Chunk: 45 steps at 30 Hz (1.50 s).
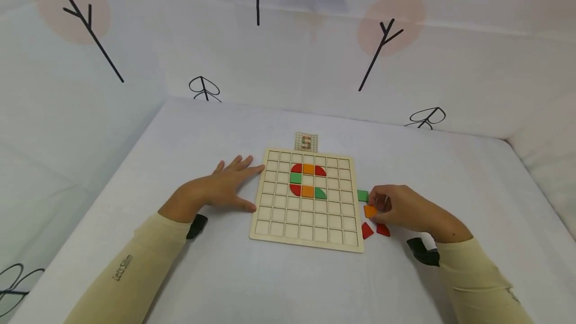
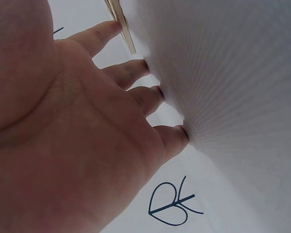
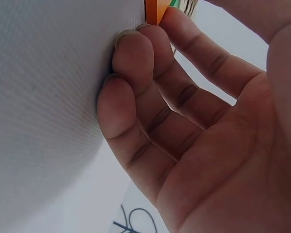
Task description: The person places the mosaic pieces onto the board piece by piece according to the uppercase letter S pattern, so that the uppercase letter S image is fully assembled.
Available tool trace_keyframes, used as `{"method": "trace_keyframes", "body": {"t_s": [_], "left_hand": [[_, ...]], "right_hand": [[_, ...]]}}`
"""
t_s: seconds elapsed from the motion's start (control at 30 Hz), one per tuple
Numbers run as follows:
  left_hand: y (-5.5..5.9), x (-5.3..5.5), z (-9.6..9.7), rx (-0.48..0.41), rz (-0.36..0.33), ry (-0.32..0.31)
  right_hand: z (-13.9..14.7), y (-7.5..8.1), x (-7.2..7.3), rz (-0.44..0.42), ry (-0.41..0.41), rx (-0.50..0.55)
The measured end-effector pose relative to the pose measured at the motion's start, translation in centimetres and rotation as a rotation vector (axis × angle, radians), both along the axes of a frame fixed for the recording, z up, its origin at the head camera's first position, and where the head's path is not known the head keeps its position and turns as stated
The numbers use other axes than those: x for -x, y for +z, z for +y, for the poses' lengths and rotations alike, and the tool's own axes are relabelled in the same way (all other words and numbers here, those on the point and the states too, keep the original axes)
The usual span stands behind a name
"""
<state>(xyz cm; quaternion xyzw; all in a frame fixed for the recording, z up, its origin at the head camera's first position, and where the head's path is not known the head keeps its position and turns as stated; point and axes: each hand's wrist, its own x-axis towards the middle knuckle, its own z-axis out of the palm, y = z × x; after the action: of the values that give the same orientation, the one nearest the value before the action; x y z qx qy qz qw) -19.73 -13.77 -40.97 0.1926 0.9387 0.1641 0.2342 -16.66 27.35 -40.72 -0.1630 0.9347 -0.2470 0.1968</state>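
Observation:
A wooden grid board (image 1: 292, 216) lies on the white table. Red, orange and green tiles on it form part of a curved figure. My left hand (image 1: 229, 184) has its fingers spread at the board's left edge; the left wrist view shows one fingertip against the wooden edge (image 2: 127, 39) and the others down on the cloth. To the right of the board, my right hand (image 1: 396, 206) pinches an orange square tile (image 1: 370, 211) between thumb and index finger, with the other fingers curled. In the right wrist view the orange tile (image 3: 156, 10) shows at the fingertips.
By the board's right edge lies a green tile (image 1: 362, 195). Nearer me are a red tile (image 1: 367, 230) and another red tile (image 1: 383, 230) beside it. A small pattern card (image 1: 306, 142) with an S-like figure touches the board's far edge. White patterned cloth walls (image 1: 288, 64) surround the table.

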Motion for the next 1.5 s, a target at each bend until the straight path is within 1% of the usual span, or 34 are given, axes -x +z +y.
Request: {"method": "trace_keyframes", "body": {"t_s": [0.13,0.3,0.53,0.63,0.7,0.83,1.03,1.2,1.27,1.33,1.5], "left_hand": [[0.0,0.0,0.0,0.004,0.000,0.000],[0.0,0.0,0.1,0.014,0.001,0.006],[-0.2,0.0,0.0,0.016,0.001,0.011],[-0.3,0.0,-0.1,0.016,0.004,0.010],[-0.3,0.0,-0.1,0.015,0.004,0.010],[-0.3,0.0,-0.2,0.012,-0.001,0.008],[-0.3,0.0,-0.1,0.005,-0.001,0.000],[-0.3,0.0,0.1,0.015,-0.008,0.003],[-0.3,0.0,0.1,0.018,-0.008,0.006],[-0.3,0.1,0.1,0.016,-0.001,0.004],[-0.4,0.2,0.1,0.026,-0.001,0.008]], "right_hand": [[0.0,0.1,-0.1,0.008,0.003,-0.009],[-0.2,0.6,-0.2,0.063,-0.007,0.001],[-0.9,1.1,-0.2,0.130,-0.037,0.052],[-1.7,1.4,-0.1,0.204,-0.036,0.066],[-2.3,1.6,0.0,0.273,-0.034,0.068],[-3.6,1.9,-0.2,0.405,-0.063,0.089],[-5.6,2.2,-0.7,0.582,-0.121,0.177],[-7.2,1.6,-1.1,0.692,-0.117,0.260],[-7.7,1.3,-1.4,0.712,-0.092,0.264],[-8.3,1.1,-1.7,0.700,-0.059,0.250],[-9.1,0.7,-2.2,0.573,-0.018,0.185]]}}
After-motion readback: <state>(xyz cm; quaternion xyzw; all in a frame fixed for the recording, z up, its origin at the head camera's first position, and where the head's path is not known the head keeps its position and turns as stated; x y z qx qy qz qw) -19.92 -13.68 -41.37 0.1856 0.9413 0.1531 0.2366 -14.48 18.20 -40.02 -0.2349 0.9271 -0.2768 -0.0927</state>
